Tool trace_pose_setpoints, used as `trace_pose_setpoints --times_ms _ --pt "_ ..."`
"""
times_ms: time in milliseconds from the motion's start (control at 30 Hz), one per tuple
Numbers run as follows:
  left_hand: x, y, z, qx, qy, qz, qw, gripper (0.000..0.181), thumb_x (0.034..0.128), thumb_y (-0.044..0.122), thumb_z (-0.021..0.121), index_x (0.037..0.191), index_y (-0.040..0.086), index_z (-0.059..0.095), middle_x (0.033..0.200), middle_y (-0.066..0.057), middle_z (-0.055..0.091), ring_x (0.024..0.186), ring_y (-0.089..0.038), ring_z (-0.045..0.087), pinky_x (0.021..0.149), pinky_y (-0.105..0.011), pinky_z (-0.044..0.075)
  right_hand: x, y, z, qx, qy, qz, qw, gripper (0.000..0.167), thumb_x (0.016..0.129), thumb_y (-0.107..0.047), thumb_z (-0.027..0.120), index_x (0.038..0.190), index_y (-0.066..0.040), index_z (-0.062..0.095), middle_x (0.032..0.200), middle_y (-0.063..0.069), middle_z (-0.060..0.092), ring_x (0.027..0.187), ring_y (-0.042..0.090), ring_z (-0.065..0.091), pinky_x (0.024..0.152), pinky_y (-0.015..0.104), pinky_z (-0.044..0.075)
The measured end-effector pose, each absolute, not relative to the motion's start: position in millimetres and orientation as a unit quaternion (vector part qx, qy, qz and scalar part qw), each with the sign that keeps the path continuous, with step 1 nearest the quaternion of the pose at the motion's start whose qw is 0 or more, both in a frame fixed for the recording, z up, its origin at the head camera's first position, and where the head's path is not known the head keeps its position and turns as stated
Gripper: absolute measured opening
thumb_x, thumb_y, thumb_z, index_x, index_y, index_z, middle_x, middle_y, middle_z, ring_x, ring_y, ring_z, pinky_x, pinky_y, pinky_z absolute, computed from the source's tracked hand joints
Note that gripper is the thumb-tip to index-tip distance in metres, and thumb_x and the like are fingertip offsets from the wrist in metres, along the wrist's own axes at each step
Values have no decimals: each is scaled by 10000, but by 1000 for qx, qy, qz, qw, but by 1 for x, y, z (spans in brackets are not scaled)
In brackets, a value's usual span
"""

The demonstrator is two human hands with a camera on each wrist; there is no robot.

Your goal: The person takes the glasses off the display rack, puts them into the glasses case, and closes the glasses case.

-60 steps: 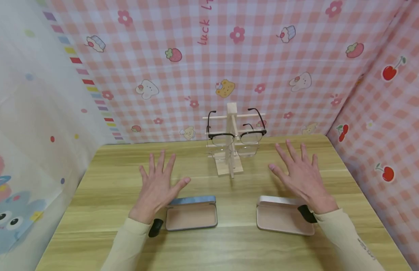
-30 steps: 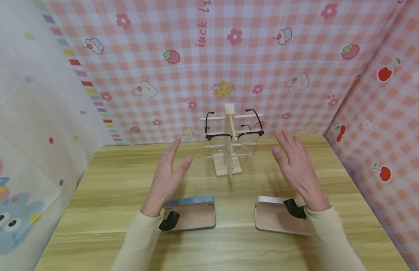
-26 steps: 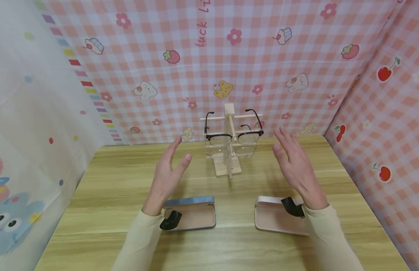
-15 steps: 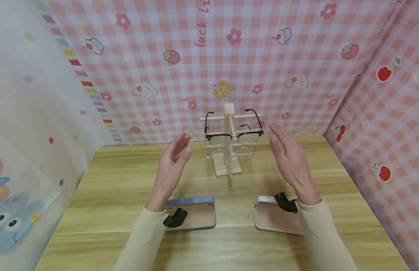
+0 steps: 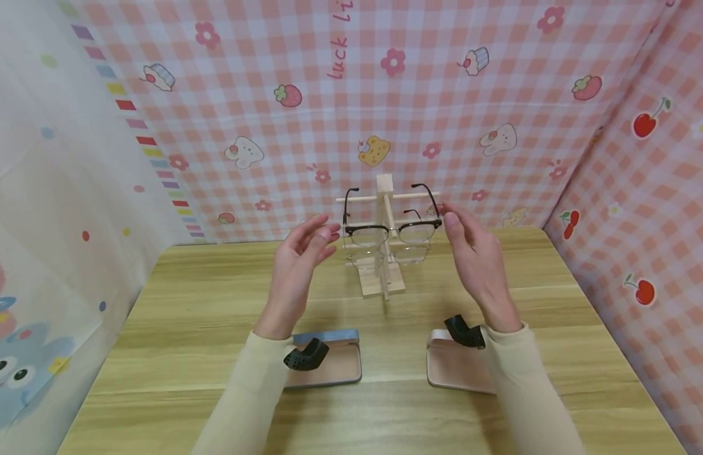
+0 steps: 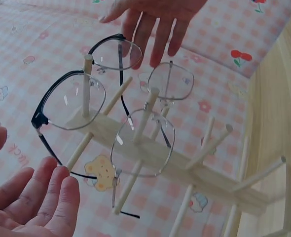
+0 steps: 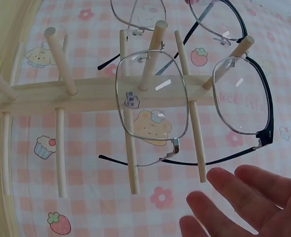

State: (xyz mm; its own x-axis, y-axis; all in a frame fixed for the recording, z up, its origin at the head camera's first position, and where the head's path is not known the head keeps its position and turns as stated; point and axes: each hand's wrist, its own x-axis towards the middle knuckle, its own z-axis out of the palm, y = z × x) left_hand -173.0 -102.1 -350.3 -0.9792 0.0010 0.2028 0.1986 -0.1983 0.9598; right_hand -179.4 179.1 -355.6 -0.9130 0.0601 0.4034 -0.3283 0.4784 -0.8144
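Note:
Black-browed glasses (image 5: 366,231) hang on the upper pegs of a wooden stand (image 5: 385,183), and thin silver-rimmed glasses (image 5: 410,254) hang just below. My left hand (image 5: 297,272) is raised at the stand's left side, fingers loosely bent and holding nothing. My right hand (image 5: 480,265) is at the right side, its fingertips close to the black frame's hinge; contact is unclear in the head view. In the right wrist view my right hand's fingers (image 7: 244,197) lie below the black temple, with a gap. The left wrist view has my left hand (image 6: 37,202) near the other temple's arm.
An open blue glasses case (image 5: 328,366) lies front left of the stand, partly behind the left wrist. Another open case with a white lid (image 5: 456,366) lies front right, partly behind the right sleeve. Checked cloth (image 5: 328,126) hangs behind the wooden table (image 5: 203,303).
Both hands have moved inward and slightly forward to the two sides of the black-browed glasses. Their fingers have bent more. The glasses, stand and cases have not moved.

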Motion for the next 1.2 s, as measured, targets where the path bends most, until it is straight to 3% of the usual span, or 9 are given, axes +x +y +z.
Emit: trace_pose_setpoints --times_ms 200,367,633,867,1200 --pt "-179 -95 -344 -66 -601 -795 39 383 1031 123 631 1370 -48 575 1299 -267 625 1165 -324 643 1031 -372 538 -183 174 -353 66 -826 523 199 541 1081 -490 494 1428 -97 626 1392 94 655 1298 316 596 1083 547 458" --pt "-183 -89 -342 -52 -580 -812 22 358 1017 60 637 1346 -71 583 1148 -159 652 998 -191 656 1003 -362 553 -186 171 -352 61 -817 533 213 506 1074 -456 538 1368 -67 668 1295 122 708 1224 284 650 1053 481 497" --pt "-187 -85 -341 -45 -582 -812 16 377 1010 58 651 1351 -85 579 1044 -73 674 908 -163 661 957 -344 573 -186 168 -351 53 -809 539 228 438 1050 -432 599 1303 -95 719 1191 80 751 1068 166 690 864 199 503" --pt "-187 -82 -340 -41 -582 -812 20 380 1004 35 660 1348 -103 578 1046 -64 694 892 -170 669 959 -349 573 -187 167 -351 54 -806 539 240 410 1035 -398 638 1265 -75 740 1163 63 760 965 60 678 800 183 504" --pt "-183 -80 -332 -55 -575 -816 35 383 990 -9 660 1356 -90 580 1034 -45 704 900 -133 675 920 -310 582 -184 165 -343 92 -776 575 243 350 1038 -256 655 1269 0 716 1136 154 755 944 97 695 818 173 545"
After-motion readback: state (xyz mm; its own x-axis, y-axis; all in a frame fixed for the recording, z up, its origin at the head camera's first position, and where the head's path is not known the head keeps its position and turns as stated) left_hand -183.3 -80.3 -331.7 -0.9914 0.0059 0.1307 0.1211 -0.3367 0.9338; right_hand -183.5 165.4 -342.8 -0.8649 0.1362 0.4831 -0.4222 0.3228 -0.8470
